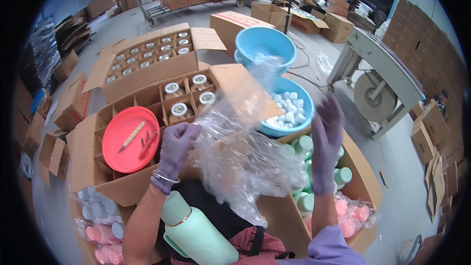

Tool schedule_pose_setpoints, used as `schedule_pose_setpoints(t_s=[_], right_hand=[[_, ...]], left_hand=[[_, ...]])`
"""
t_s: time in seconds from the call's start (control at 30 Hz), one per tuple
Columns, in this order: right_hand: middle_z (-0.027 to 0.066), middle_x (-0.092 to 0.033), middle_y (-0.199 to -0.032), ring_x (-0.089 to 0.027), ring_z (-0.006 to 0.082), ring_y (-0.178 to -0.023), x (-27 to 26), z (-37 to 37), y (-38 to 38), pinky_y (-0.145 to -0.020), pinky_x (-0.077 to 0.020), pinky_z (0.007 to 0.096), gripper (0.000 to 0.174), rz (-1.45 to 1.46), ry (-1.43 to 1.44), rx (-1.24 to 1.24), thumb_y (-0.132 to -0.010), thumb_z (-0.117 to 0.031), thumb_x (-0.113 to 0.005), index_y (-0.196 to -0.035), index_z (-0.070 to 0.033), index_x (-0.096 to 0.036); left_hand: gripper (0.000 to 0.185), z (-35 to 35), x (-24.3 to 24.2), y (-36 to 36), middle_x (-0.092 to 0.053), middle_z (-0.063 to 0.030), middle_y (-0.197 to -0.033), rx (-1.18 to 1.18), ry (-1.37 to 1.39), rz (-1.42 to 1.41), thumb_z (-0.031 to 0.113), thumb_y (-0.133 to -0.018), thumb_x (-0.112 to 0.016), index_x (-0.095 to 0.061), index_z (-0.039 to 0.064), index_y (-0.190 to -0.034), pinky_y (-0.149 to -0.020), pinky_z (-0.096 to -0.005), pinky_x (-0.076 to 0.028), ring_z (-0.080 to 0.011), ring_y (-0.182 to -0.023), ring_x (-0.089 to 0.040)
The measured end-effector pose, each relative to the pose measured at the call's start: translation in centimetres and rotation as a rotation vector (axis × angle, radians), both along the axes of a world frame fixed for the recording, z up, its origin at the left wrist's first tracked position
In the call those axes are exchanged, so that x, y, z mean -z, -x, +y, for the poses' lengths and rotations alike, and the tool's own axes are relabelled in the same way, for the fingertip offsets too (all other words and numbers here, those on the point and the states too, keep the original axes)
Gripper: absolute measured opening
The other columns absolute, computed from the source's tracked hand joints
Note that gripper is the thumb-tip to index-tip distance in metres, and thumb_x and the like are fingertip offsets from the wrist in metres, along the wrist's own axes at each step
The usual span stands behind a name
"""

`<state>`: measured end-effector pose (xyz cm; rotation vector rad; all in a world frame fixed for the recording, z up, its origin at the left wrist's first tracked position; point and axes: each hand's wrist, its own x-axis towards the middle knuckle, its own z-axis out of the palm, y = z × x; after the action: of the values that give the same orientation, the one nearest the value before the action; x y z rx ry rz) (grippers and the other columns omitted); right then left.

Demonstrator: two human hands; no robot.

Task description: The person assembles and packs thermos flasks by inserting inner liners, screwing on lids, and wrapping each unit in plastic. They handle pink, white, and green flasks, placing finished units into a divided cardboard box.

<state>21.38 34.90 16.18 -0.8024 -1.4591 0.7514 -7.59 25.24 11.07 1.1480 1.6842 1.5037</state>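
Note:
My left hand (176, 143), in a purple knit glove, pinches the edge of a crumpled clear plastic bag (243, 162). The bag spreads across the middle of the view. My right hand (326, 147), gloved too and slightly blurred, is raised with fingers up over green bottles (343, 175); nothing shows in it. A large mint-green bottle (202, 232) with a handle lies tilted on my lap. Left of my left hand, a red plastic basin (114, 147) holds a slim pointed tool (131, 138) and a small red-handled tool (147, 147). It rests on a divided carton (125, 187).
White-lidded jars (179, 110) stand in the divided carton; another jar carton (147, 71) sits behind. Small white caps (290, 112) fill a blue basin (307, 125). Pink bottles (347, 213) lie low right, bagged ones (101, 235) low left. A wheeled machine (382, 77) stands right.

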Motion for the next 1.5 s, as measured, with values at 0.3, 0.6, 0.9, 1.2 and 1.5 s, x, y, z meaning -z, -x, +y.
schedule_pose_setpoints(t_s=[0.3, 0.6, 0.9, 1.2, 1.5], right_hand=[[0.0071, -0.058, -0.094, -0.058, 0.0261, -0.096, 14.7, -1.2, 7.2, -0.106, -0.0318, 0.0588, 0.045, -0.998, -0.370, 0.034, -0.077, -0.026, -0.074, -0.119, -0.015, -0.061], [0.0170, -0.056, -0.124, -0.051, 0.0368, -0.118, 3.2, -3.7, 4.3, -0.110, -0.0326, 0.0535, 0.058, -0.762, -0.372, 0.047, -0.072, -0.013, -0.076, -0.128, -0.006, -0.059], [0.0098, -0.065, -0.110, -0.060, 0.0189, -0.108, 12.4, -3.9, 12.6, -0.098, -0.0440, 0.0370, 0.033, -0.232, 0.525, -0.622, -0.098, -0.027, -0.057, -0.114, 0.000, -0.064], [0.0157, -0.069, -0.108, -0.064, 0.0260, -0.105, 16.5, -4.8, 12.1, -0.093, -0.0501, 0.0358, 0.030, -0.190, 0.284, -0.799, -0.096, -0.023, -0.060, -0.106, 0.004, -0.070], [0.0100, -0.064, -0.100, -0.062, 0.0322, -0.098, 18.7, -7.8, 9.8, -0.089, -0.0492, 0.0452, 0.018, -0.579, -0.136, -0.436, -0.079, -0.012, -0.065, -0.096, -0.009, -0.062]], left_hand=[[0.031, -1.6, -3.8, 3.9, -0.055, 0.0063, -0.069, 0.002, -0.071, -0.206, 0.030, -0.092, -0.070, -0.066, 0.004, -0.076, -0.055, -0.0229, -0.034, -0.0032, -0.061, -0.042], [0.031, -3.3, -2.7, 7.4, -0.070, -0.0046, -0.085, 0.093, 0.108, -0.180, 0.028, -0.099, -0.060, -0.068, -0.002, -0.098, -0.072, -0.0269, -0.055, -0.0102, -0.076, -0.065], [0.089, -3.4, -0.2, 6.0, -0.041, -0.0157, -0.151, 0.264, -0.210, -0.547, 0.066, -0.092, -0.055, -0.030, 0.005, -0.153, -0.112, -0.0470, -0.039, -0.0308, -0.136, -0.047], [0.062, -6.0, 4.9, 2.9, -0.062, -0.0134, -0.127, 0.200, -0.023, 0.245, 0.013, -0.085, -0.074, -0.048, -0.001, -0.139, -0.101, -0.0354, -0.049, -0.0232, -0.113, -0.061], [0.054, -17.1, 11.4, 2.6, -0.071, -0.0107, -0.106, -0.169, -0.048, -0.270, 0.038, -0.095, -0.058, -0.063, -0.009, -0.122, -0.087, -0.0313, -0.054, -0.0191, -0.095, -0.068]])
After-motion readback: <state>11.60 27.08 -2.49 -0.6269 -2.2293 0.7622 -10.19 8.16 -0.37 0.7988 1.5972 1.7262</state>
